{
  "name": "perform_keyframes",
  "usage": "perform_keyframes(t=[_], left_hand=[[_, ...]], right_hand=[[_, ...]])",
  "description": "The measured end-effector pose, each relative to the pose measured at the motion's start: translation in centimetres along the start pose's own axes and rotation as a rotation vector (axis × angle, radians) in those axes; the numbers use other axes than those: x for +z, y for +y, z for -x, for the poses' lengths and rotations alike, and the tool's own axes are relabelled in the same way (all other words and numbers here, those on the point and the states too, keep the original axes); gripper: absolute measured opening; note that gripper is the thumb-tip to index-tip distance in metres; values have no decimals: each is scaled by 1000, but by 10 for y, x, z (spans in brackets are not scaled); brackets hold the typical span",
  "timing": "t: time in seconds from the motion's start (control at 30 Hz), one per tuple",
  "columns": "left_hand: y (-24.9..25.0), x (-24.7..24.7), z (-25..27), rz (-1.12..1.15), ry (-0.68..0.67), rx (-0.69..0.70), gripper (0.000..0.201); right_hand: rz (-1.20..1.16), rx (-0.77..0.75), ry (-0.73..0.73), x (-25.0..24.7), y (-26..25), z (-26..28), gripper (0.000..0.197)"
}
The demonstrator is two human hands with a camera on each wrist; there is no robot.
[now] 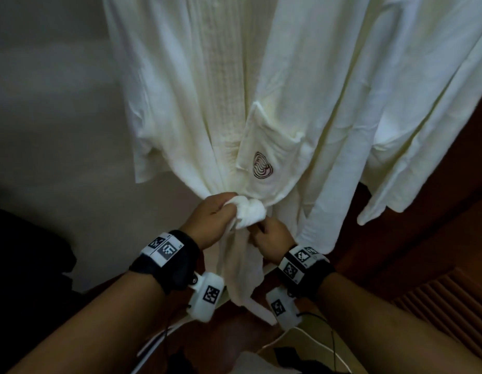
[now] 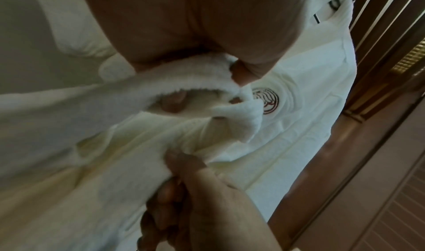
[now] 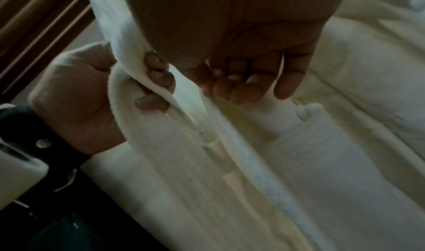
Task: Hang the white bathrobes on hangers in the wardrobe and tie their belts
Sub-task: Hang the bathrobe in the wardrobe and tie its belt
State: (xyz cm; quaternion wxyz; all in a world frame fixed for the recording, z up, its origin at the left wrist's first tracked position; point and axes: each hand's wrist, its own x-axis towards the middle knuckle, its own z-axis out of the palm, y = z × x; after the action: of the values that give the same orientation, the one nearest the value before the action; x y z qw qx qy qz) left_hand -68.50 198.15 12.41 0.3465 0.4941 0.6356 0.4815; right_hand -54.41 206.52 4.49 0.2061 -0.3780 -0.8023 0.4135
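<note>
Left hand (image 1: 211,221): fingers curled round a bunched end of the belt (image 1: 249,213), gripping it at the knot, level with the robe's waist. In the right wrist view the left hand (image 3: 92,98) shows three fingertips (image 3: 158,76) folded over a belt strand.

Right hand (image 1: 272,240): just below and right of the knot, fingers curled; it pinches a fold of white cloth. In the left wrist view the right hand (image 2: 200,200) grips cloth directly under the belt (image 2: 184,87). Whether that cloth is belt end or robe front cannot be told.

Knot: between the two hands, touching the left fingers, just above the right hand.

Robe (image 1: 229,90): white, hanging upright beyond both hands, gathered at the waist by the belt. Its skirt falls down between the wrists.

Pocket (image 1: 267,149): just above the knot, bearing a dark red looped emblem (image 1: 262,165).

Second robe (image 1: 428,103): white, hanging to the right of the right hand, beside the first.

Wall (image 1: 45,103): pale, beyond the left hand.

Wood panel (image 1: 437,252): brown, slatted lower down, beyond the right hand.
</note>
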Motion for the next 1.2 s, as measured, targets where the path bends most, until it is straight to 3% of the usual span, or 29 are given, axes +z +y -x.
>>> perform_keyframes(t=[0.13, 0.27, 0.3, 0.37, 0.47, 0.57, 0.63, 0.7, 0.77, 0.97, 1.03, 1.2], left_hand=[[4, -15, -4, 3, 36, 44, 26], [-7, -40, -14, -436, 273, 379, 32], [-19, -54, -16, -550, 343, 387, 34], [-55, -84, -15, -703, 426, 189, 43], [-105, -104, -6, -858, 376, -96, 57], [-113, -100, -10, -873, 279, -211, 46], [-101, -105, -16, -883, 293, -173, 26], [-72, -114, -22, -804, 334, -55, 28], [-27, -124, -33, -699, 412, 98, 28], [165, -154, -75, -694, 577, 566, 23], [230, -159, -83, -674, 630, 651, 24], [365, -152, -90, -799, 695, 940, 21]], right_hand=[[130, -32, 82, -10, -13, -1, 44], [301, -4, 112, -35, -26, -1, 48], [322, 38, 137, -47, -23, -4, 47], [274, 126, 188, -74, -11, -13, 47], [305, 184, 155, -95, 3, -18, 47], [366, 146, 76, -92, -3, -14, 48], [371, 39, 70, -95, -20, -10, 48], [342, -102, 112, -110, -52, -9, 44], [302, -250, 249, -135, -98, -10, 31], [266, -705, 662, -246, -241, -24, 12], [258, -729, 668, -281, -278, -35, 12], [266, -605, 547, -362, -357, -60, 18]])
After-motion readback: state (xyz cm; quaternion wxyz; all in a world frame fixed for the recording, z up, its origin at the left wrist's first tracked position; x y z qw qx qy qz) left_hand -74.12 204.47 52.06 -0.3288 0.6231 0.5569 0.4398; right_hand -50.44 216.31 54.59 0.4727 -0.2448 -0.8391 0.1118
